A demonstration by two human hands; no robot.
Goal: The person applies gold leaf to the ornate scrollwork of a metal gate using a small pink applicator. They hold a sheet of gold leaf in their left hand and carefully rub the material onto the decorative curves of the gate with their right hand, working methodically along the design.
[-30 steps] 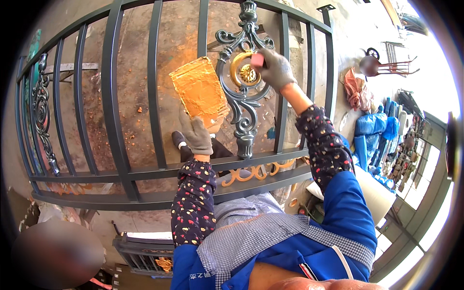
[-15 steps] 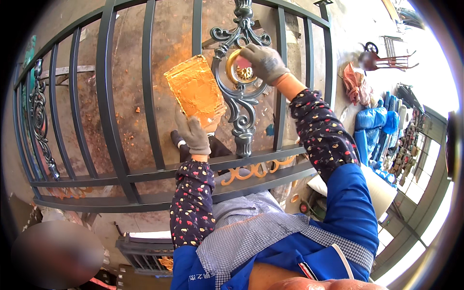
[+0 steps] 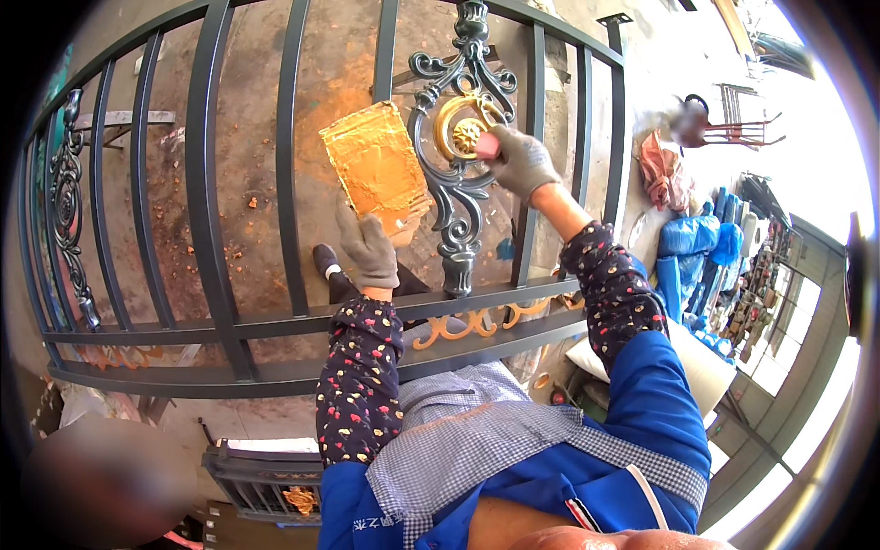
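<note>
My left hand (image 3: 369, 252), in a grey work glove, grips the near end of a flat board (image 3: 376, 165) coated thickly with gold-orange paint. In the gloved fingers of my right hand (image 3: 527, 165) is a small pink sponge (image 3: 488, 146). The sponge sits at the right side of a gold ring (image 3: 443, 128) with a gold rosette (image 3: 467, 134) inside, seeming to touch it. Both belong to a dark cast scroll ornament (image 3: 461, 229) set between the bars of a dark metal railing (image 3: 291, 165). The ring's right edge is partly hidden by my right hand.
At the left, a second scroll ornament (image 3: 68, 197) is still dark. Gold scrollwork (image 3: 467, 328) runs between the lower rails near me. Blue-wrapped bundles (image 3: 687, 240), a reddish crumpled cloth (image 3: 664, 172) and a chair (image 3: 733, 128) stand to the right. Paint flecks dot the floor.
My right hand and the sponge have moved from the ring's upper right to its lower right side, uncovering its upper part. My left hand still holds the board in nearly the same place.
</note>
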